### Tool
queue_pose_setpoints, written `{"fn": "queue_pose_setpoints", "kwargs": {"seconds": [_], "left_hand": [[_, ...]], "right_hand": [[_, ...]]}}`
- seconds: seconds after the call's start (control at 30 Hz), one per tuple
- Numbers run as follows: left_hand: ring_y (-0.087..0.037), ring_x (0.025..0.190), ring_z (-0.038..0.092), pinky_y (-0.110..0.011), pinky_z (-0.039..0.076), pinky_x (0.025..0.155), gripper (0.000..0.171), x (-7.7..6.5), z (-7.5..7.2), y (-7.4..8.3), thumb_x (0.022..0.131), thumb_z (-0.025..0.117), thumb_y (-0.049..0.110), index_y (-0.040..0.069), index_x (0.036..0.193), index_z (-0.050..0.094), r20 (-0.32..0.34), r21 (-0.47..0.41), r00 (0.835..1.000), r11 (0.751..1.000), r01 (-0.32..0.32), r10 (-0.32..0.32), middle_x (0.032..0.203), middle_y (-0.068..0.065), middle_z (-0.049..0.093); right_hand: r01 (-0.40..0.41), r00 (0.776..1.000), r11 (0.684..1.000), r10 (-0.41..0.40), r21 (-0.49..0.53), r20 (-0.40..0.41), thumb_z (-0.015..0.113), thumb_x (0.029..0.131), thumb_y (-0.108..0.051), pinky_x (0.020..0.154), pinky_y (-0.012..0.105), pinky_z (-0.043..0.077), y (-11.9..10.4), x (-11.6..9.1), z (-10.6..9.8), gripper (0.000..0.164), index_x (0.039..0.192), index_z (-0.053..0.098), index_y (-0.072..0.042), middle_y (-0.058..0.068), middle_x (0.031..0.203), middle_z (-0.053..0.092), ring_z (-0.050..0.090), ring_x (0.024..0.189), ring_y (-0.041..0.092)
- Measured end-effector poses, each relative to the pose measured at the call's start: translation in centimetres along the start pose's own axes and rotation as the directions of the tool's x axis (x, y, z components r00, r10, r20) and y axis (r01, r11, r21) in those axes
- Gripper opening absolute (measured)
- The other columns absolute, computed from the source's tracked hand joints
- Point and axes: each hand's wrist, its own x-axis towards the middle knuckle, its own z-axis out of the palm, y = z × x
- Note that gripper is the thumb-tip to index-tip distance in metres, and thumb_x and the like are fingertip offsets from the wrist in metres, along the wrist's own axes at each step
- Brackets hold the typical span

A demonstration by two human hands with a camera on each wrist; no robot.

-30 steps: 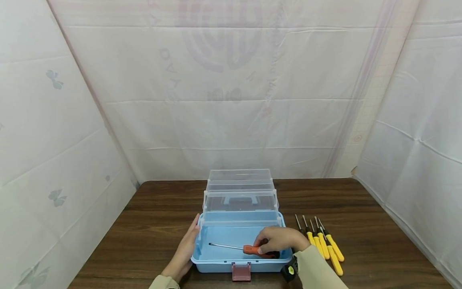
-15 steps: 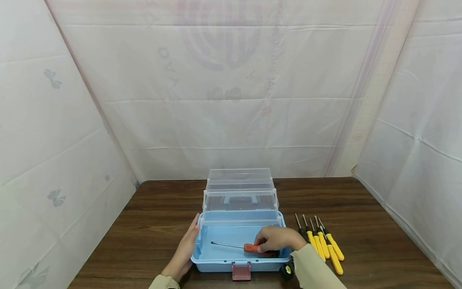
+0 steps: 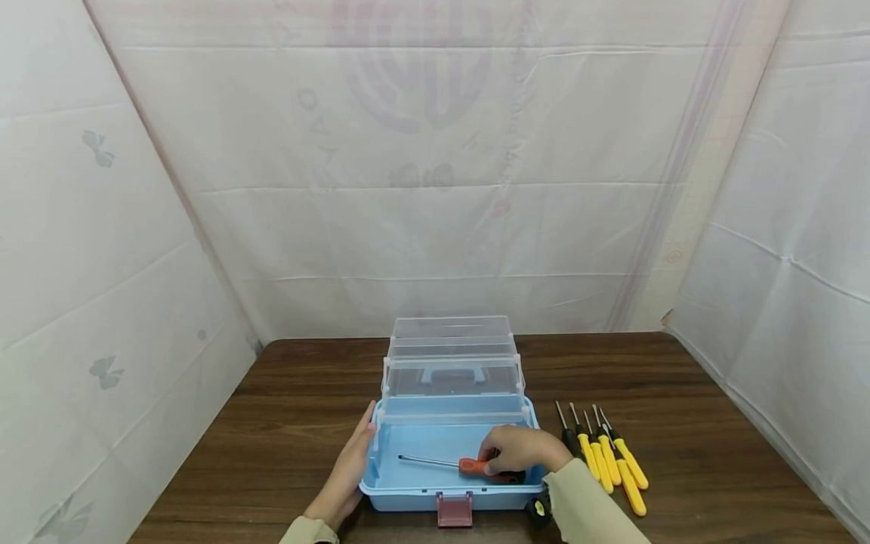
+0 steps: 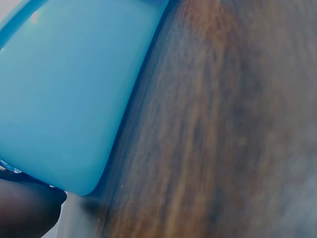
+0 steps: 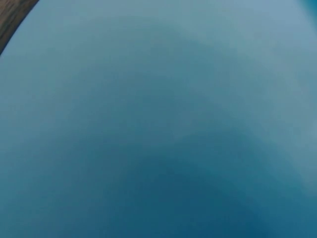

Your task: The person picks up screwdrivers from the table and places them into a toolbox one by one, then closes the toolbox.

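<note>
A light blue toolbox (image 3: 397,501) stands with its lid and clear trays folded back. Inside it, a screwdriver with an orange and black handle (image 3: 472,467) lies level, its metal shaft pointing left. My right hand (image 3: 522,447) reaches over the box's right side and pinches that handle between thumb and fingers; part of the grip is hidden. Against the box's left wall rests my left hand (image 3: 350,467), its visible fingers extended along the side. In the left wrist view the blue box wall (image 4: 74,94) fills the left part. The right wrist view is a blurred blue surface.
Right of the box lie several screwdrivers with yellow handles (image 3: 624,472), and one with a black handle (image 3: 569,441). A maroon latch (image 3: 454,511) hangs at the box front. The dark wooden table (image 3: 299,408) is enclosed by white sheeting (image 3: 435,227).
My right hand and the screwdriver have shifted very slightly, the screwdriver's tip a little to the right. The right sleeve has drawn slightly left. My left hand and the toolbox stay put.
</note>
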Motion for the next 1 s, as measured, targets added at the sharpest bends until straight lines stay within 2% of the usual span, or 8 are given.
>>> {"fn": "queue_pose_setpoints", "kwargs": {"seconds": [0.63, 1.0], "left_hand": [[-0.047, 0.145, -0.007, -0.068, 0.0, 0.112, 0.065, 0.06, -0.04, -0.02, 0.102, 0.026, 0.054, 0.026, 0.156, 0.004, 0.006, 0.006, 1.0, 1.0, 0.0, 0.0, 0.162, -0.018, -0.006], [-0.046, 0.146, -0.007, -0.068, 0.0, 0.112, 0.06, -0.04, -0.04, 0.15, 0.104, 0.024, 0.048, 0.027, 0.156, 0.003, 0.001, 0.016, 1.0, 1.0, 0.007, -0.007, 0.162, -0.017, -0.006]], "right_hand": [[-0.045, 0.998, 0.999, 0.046, 0.014, -0.032, 0.066, 0.087, -0.007, 0.059, 0.021, 0.045, -0.17, 0.28, 0.51, 0.008, 0.089, 0.074, -0.006, -0.006, 0.076, 0.065, 0.05, 0.062, 0.004], [-0.057, 0.997, 0.998, 0.059, 0.036, -0.052, 0.067, 0.086, -0.007, 0.062, 0.023, 0.047, -0.21, 0.12, 0.64, 0.01, 0.094, 0.073, -0.005, -0.003, 0.081, 0.067, 0.052, 0.066, 0.006]]}}
